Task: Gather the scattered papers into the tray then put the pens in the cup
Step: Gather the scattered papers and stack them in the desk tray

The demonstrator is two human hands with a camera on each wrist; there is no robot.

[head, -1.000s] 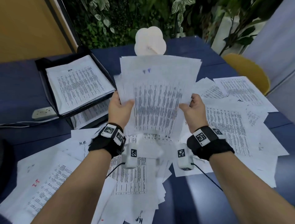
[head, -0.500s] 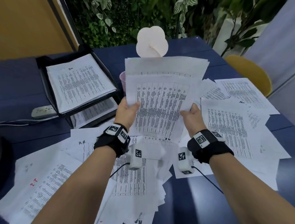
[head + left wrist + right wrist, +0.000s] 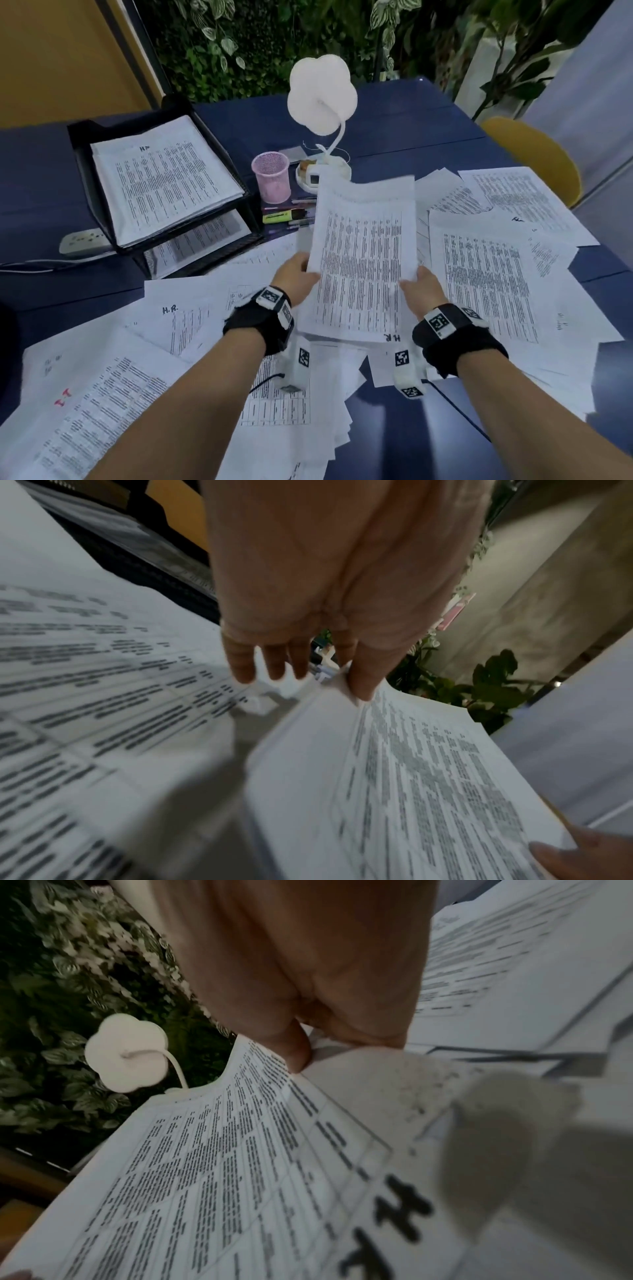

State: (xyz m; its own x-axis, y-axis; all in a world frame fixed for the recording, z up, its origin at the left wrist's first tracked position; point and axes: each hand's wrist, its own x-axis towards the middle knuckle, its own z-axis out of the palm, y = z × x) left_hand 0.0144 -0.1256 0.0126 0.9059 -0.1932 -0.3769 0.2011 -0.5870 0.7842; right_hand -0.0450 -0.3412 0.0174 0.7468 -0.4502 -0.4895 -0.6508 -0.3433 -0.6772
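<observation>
I hold a stack of printed papers between both hands over the middle of the table. My left hand pinches its left edge, thumb on top. My right hand pinches the right edge, thumb on the sheet marked "HR". The black two-tier tray stands at the back left with papers in both tiers. A pink mesh cup stands right of the tray. Pens and a yellow highlighter lie in front of the cup. Loose sheets cover the table.
A white flower-shaped desk lamp stands behind the cup, its base beside it. A white power strip lies left of the tray. A yellow chair is at the right. Plants line the back.
The stack has dropped from upright in front of my face to a lower, flatter position over the table. The cup, pens and lamp base have come into view behind it.
</observation>
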